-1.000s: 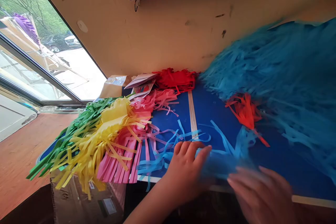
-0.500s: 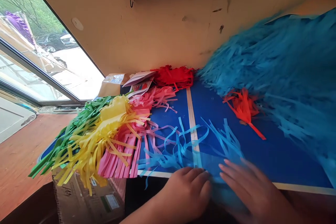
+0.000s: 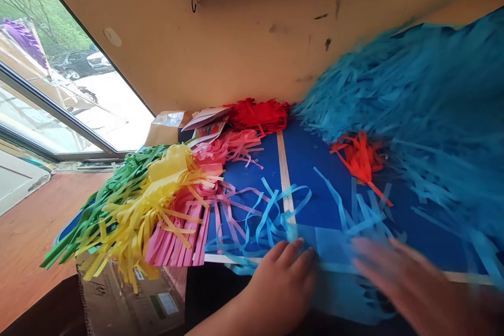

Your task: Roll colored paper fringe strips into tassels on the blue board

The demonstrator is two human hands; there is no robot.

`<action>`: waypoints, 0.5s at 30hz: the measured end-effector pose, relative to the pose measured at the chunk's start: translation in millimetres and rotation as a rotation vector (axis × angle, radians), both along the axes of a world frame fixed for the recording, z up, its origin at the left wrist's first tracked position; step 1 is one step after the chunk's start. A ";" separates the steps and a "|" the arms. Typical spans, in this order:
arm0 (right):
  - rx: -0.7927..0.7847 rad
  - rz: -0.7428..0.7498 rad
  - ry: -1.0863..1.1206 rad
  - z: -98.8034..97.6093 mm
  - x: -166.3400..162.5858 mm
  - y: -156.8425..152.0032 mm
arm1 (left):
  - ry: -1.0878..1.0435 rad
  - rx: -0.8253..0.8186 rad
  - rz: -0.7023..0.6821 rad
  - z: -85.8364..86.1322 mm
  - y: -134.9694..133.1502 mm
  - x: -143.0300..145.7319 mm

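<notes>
Sheet [image 3: 334, 247], blue, fringed, lay between hands' fingers: left hand [image 3: 285, 278] curled, gripping it; right hand [image 3: 409, 278] straightened, blurred, contact unclear. Judged light, limp, easily torn; unslit middle offered safest hold.

the left hand [image 3: 285, 278] is at the near edge of the blue table [image 3: 311, 152], knuckles upward, fingers curled in, thumb close beside them. its bare forearm [image 3: 232, 315] slants up toward that edge. the right hand [image 3: 397, 273], blurred, spans the table's near edge, fingers extended, apart from the left.
</notes>
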State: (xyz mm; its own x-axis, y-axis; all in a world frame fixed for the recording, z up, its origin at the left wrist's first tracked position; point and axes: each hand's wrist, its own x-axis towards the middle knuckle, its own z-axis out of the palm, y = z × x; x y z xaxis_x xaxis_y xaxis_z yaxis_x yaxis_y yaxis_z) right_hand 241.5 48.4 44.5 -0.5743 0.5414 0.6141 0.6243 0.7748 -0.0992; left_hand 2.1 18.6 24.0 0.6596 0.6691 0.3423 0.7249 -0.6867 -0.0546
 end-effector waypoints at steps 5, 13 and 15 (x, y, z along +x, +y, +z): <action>0.071 0.222 -0.162 -12.0 -25.3 2.4 | -0.052 -0.035 0.019 3.5 2.2 -2.9; -0.259 0.170 -0.222 -12.9 -15.9 11.5 | -0.211 -0.341 0.045 18.4 8.4 -16.4; -0.288 0.146 -0.219 -8.1 -18.9 14.0 | -0.227 -0.375 0.061 22.6 10.4 -17.2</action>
State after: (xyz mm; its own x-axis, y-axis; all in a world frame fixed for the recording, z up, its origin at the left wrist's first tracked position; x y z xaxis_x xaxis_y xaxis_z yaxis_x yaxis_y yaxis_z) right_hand 222.5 62.4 36.3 -0.7583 0.5770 0.3033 0.5404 0.8166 -0.2026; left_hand -15.1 28.9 46.6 0.5513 0.8100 0.1999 0.7294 -0.5843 0.3557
